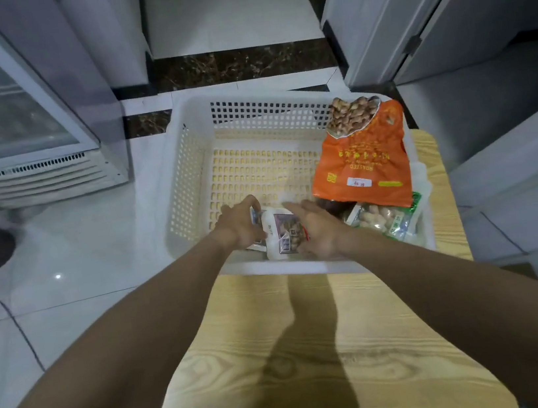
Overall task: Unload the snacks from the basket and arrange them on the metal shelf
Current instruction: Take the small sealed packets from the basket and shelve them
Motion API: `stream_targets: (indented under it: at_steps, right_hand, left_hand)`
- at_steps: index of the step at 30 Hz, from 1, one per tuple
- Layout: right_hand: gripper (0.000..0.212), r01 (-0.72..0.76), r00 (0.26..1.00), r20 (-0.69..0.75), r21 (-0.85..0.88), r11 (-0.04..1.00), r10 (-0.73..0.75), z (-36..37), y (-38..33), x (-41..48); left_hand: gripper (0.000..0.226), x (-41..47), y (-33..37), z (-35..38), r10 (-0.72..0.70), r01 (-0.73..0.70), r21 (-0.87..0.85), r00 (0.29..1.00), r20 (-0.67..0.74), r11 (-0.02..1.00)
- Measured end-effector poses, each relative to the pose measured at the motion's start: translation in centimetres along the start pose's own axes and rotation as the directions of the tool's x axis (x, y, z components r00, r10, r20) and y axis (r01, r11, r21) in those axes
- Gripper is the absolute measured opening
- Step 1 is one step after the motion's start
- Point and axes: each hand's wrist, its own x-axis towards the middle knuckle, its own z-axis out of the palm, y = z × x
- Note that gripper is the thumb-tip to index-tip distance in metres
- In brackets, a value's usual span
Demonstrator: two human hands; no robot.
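A wooden table [313,336] carries a white basket [185,181], which sits at its far end and overhangs the left edge. No metal shelf shows in this view, so the carry needs a turn of the head first.

In the basket's right half an orange bag [362,163] of roasted peanuts leans on the right wall. A green pack [387,221] of nuts lies just beside it in the near right corner, partly under the orange bag. The far left of the basket floor shows bare mesh.

The step in hand is the lift of a white pack [281,236], which stands against the basket's near wall, between the two hands. The left hand [241,226] holds its left edge with fingers curled round it. The right hand [320,231] lies along its right side with fingers fairly straight; whether the thumb hooks under cannot be told.

To do this well, I would close the right hand on the pack as well, so both sides are held before lifting. The pack looks soft and will likely sag if carried by one edge. Lift straight up until it clears the near wall, then draw it back over the table. Keep the right wrist away from the green pack and orange bag, which sit near it and could tip or drag along.
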Motion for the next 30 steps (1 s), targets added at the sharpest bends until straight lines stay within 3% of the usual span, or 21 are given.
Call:
stream_targets:
  at_steps: [6, 12, 15, 19, 24, 27, 30]
  right_hand:
    - [0.088, 0.02, 0.998, -0.054, -0.21, 0.977, -0.032, 1.0, 0.1, 1.0]
    - [0.081, 0.064, 0.982, -0.158, -0.211, 0.975, -0.099, 0.1, -0.4, 0.7]
    - [0.062, 0.148, 0.964, -0.191, -0.205, 0.968, -0.188, 0.0, -0.7, 0.4]
    - [0.053, 0.189, 0.965, -0.165, -0.09, 0.978, -0.202, -0.4, -1.9, -1.0]
    - [0.057, 0.267, 0.924, -0.315, 0.124, 0.956, -0.217, -2.8, -4.2, -2.8]
    - [0.059, 0.303, 0.894, -0.43, 0.373, 0.877, -0.125, -4.7, -5.1, -4.1]
    - [0.056, 0.317, 0.893, -0.447, 0.546, 0.776, -0.05, -6.4, -5.6, -5.6]
  left_hand:
    - [0.041, 1.0, -1.0, 0.7, 0.022, -0.021, -0.334, 1.0, 0.001, 0.942]
    - [0.035, 0.6, -0.7, -0.2, 0.034, -0.026, -0.492, 0.999, 0.006, 0.87]
    - [0.031, -0.1, -0.7, -1.3, 0.096, -0.11, -0.569, 0.994, -0.055, 0.815]
    - [0.023, -1.2, -1.0, -3.3, 0.147, -0.195, -0.597, 0.981, -0.129, 0.778]
    - [0.023, -2.8, -1.3, -5.5, 0.086, -0.277, -0.658, 0.948, -0.307, 0.701]
    - [0.017, -4.5, -0.7, -6.5, 0.088, -0.334, -0.657, 0.921, -0.378, 0.675]
    - [0.021, -6.2, -0.1, -7.0, 0.085, -0.391, -0.673, 0.894, -0.44, 0.628]
